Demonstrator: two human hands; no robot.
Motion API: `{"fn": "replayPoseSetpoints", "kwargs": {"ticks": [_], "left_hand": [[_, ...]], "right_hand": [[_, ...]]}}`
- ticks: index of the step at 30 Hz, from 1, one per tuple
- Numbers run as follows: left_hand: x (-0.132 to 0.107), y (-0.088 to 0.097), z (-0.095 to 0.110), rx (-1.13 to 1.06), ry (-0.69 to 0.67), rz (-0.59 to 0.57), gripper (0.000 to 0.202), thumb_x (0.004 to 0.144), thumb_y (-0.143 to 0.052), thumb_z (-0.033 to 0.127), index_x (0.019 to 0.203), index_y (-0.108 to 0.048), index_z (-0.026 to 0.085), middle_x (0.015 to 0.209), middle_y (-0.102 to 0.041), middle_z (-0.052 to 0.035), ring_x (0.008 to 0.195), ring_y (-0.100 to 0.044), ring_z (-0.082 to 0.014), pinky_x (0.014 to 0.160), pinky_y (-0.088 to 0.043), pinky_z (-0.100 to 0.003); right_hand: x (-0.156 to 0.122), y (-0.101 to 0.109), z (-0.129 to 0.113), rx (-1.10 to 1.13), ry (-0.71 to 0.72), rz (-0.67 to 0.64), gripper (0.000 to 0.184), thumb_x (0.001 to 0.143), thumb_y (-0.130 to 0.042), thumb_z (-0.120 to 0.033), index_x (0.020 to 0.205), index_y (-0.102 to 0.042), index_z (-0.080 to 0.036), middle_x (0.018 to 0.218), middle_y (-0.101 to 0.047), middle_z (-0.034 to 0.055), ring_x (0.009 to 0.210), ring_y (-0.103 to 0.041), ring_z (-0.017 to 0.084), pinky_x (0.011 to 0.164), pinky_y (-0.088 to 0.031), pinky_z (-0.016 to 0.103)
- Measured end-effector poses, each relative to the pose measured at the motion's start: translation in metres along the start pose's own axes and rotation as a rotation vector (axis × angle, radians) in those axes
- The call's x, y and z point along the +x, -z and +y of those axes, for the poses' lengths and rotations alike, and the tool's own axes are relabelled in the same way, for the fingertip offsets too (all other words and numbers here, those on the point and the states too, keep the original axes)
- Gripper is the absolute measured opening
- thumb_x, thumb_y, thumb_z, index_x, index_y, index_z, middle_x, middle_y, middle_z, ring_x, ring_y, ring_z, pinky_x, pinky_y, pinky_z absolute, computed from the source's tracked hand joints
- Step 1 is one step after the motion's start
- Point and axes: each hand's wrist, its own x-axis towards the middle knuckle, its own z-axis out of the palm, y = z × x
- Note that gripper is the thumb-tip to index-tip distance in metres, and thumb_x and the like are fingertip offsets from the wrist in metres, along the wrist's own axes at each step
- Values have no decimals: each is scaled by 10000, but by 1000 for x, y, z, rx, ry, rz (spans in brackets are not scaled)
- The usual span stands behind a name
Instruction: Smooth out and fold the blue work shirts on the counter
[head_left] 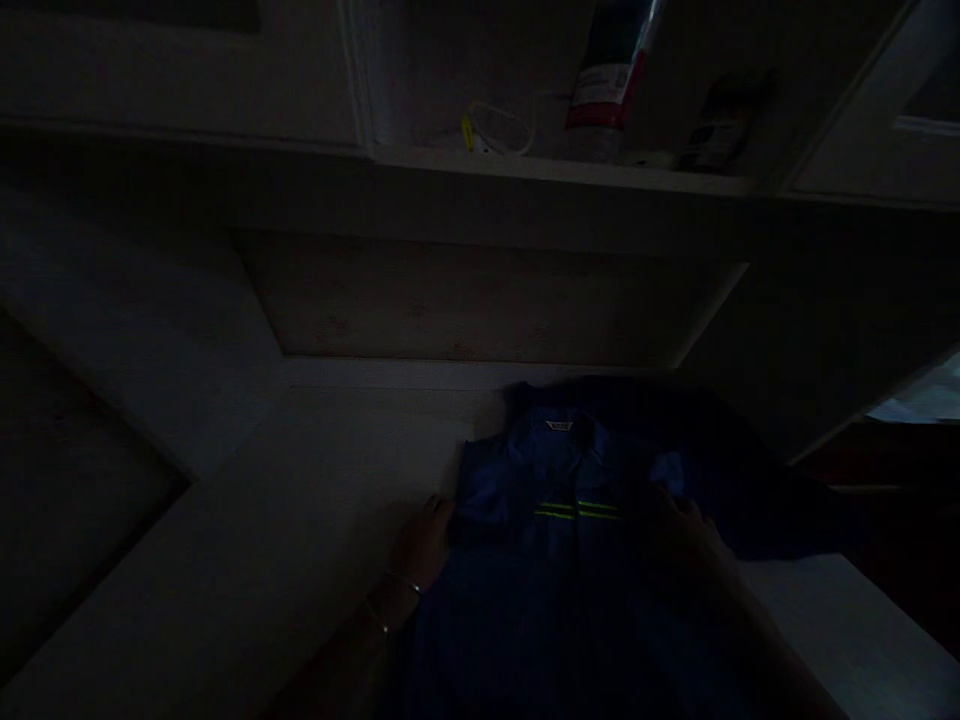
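A blue shirt (555, 580) lies spread front up on a pale surface, its collar away from me. Two green stripes cross its chest, and a white label shows inside the neck. My left hand (424, 545), with bangles at the wrist, has its fingers closed on the shirt's left edge. On the other side, my right hand (690, 530) lies over the shirt near the shoulder, fingers bent onto the cloth. Darker blue cloth (765, 500) reaches out behind the collar and to the right; whether it belongs to the same garment is too dim to tell.
The pale surface (300, 480) ends at a recessed back panel (465, 300). Above hangs a shelf (525, 170) holding a bottle with a red-and-white label (600, 85), a thin white loop (514, 150) and a dark container (716, 130). Panels close in both sides. Light is very low.
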Motion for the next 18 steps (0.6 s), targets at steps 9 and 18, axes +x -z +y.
{"fn": "replayPoseSetpoints", "kwargs": {"ticks": [9,18], "left_hand": [[2,114,-165,172,305,158,324,862,-477,192,1129,-660,198,1176,-715,-64,1083,-659,-186,932,-487,-267],[5,240,-238,576,556,289,419,899,-283,131,1120,-620,19,1142,-624,-273,983,-646,-354,808,-502,-464]], "right_hand": [[49,-9,-145,353,320,-39,555,865,-388,-162,1406,-500,-224,1222,-682,105,1017,-681,240,856,-498,334],[110,-19,-301,538,358,88,559,813,-434,-103,1352,-549,-194,1062,-736,86,920,-691,205,843,-506,310]]}}
